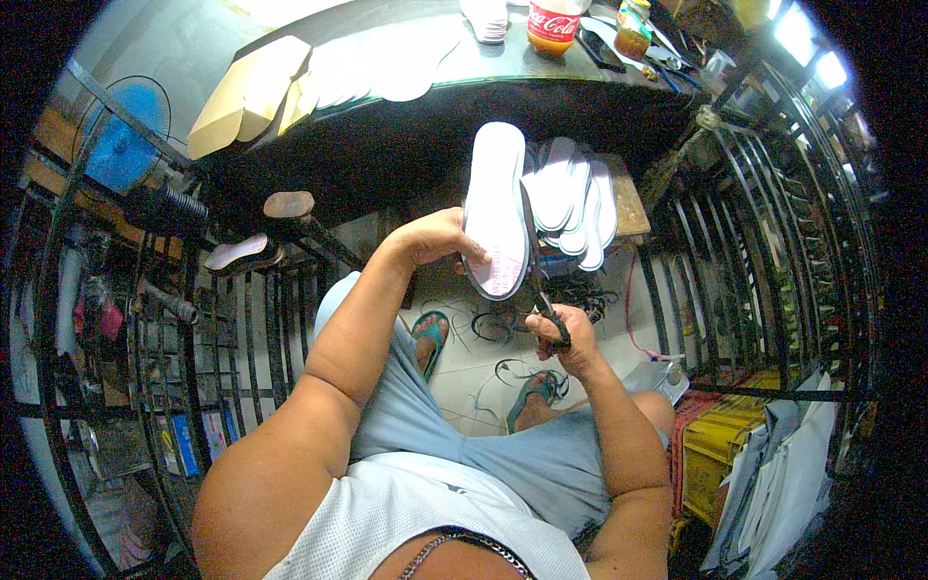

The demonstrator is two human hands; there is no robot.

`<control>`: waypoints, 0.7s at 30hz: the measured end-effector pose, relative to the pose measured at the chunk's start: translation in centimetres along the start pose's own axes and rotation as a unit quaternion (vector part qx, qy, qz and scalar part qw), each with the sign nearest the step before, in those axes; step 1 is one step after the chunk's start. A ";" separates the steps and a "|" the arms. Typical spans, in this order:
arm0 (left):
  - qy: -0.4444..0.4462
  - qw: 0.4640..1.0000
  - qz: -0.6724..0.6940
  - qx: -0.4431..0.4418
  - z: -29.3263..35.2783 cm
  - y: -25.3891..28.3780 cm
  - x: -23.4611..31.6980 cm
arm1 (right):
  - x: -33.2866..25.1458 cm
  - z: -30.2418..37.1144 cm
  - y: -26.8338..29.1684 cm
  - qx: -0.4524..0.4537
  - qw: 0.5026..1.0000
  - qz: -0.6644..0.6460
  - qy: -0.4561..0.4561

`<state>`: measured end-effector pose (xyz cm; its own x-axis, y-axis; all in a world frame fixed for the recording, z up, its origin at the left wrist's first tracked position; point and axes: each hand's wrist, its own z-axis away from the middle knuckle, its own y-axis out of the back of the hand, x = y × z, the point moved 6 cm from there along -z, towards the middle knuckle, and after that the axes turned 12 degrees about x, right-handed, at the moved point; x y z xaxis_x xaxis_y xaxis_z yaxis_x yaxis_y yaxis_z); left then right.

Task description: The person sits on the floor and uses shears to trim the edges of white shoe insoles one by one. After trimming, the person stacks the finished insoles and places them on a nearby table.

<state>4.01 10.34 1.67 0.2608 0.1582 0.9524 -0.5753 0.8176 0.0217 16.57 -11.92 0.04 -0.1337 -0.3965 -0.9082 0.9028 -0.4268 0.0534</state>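
Note:
My left hand grips a white shoe insole near its heel, thumb on the top face. The insole stands toe away from me and has a dark edge and faint pinkish print at the heel. My right hand is closed round the dark handles of a pair of scissors. Their blades run along the insole's right edge; whether they touch it I cannot tell. Just beyond, several white insoles lie overlapped on a small wooden stool.
Thin black trimmings litter the tiled floor between my feet. A dark table ahead carries white sheets, a bottle, a jar and a phone. Metal racks flank both sides. A blue fan stands at left.

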 end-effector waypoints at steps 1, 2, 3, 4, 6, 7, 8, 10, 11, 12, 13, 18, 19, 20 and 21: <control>0.002 1.000 0.000 0.000 0.0 0.0 0.0 | -0.1 0.0 0.0 -0.002 1.000 -0.009 0.000; 0.003 1.000 0.003 0.002 0.0 -0.1 0.1 | -0.2 0.0 0.0 -0.003 1.000 -0.008 -0.001; 0.004 1.000 0.005 0.004 0.1 -0.1 0.1 | -0.2 0.1 0.0 -0.002 1.000 0.003 -0.006; 0.003 1.000 0.003 0.001 0.1 -0.2 0.2 | -0.3 0.1 0.1 -0.002 1.000 -0.004 -0.003; 0.004 1.000 -0.004 0.001 0.1 -0.4 0.1 | -0.2 0.2 0.2 0.009 1.000 0.013 -0.012; 0.007 1.000 0.002 0.000 0.2 -0.5 0.0 | -0.4 0.3 0.2 0.002 1.000 0.004 -0.004; 0.014 1.000 0.003 0.004 0.2 -0.6 -0.1 | -0.5 0.3 0.2 0.001 1.000 0.005 -0.001; 0.013 1.000 0.005 0.001 0.4 -0.7 -0.1 | -0.7 0.4 0.3 0.000 1.000 0.014 0.004; 0.004 1.000 0.007 -0.006 0.6 -0.9 0.0 | -0.7 0.4 0.4 -0.002 1.000 0.023 0.006; -0.002 1.000 0.006 -0.005 0.7 -0.9 0.1 | -0.7 0.3 0.5 -0.008 1.000 0.029 0.004; -0.012 1.000 0.018 -0.008 0.8 -0.9 0.4 | -0.8 0.2 0.7 -0.004 0.999 0.038 0.010; 0.007 0.975 0.222 0.007 0.0 -0.6 1.3 | -1.1 -0.6 2.1 0.026 0.989 0.131 0.056; 0.006 0.972 0.233 0.009 -0.3 -0.8 1.4 | -1.6 -0.7 2.4 0.033 0.986 0.143 0.086; 0.003 0.969 0.248 0.016 -0.7 -0.9 1.4 | -2.0 -0.6 2.7 0.043 0.980 0.165 0.104; -0.004 0.964 0.265 0.023 -1.0 -1.0 1.4 | -2.4 -0.6 3.1 0.053 0.973 0.186 0.123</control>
<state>5.74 10.26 2.67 -0.0856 0.5425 0.8357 -0.6598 0.5977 -0.4555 19.91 -11.82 2.20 0.3088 -0.3390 -0.8887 0.8209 -0.3769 0.4290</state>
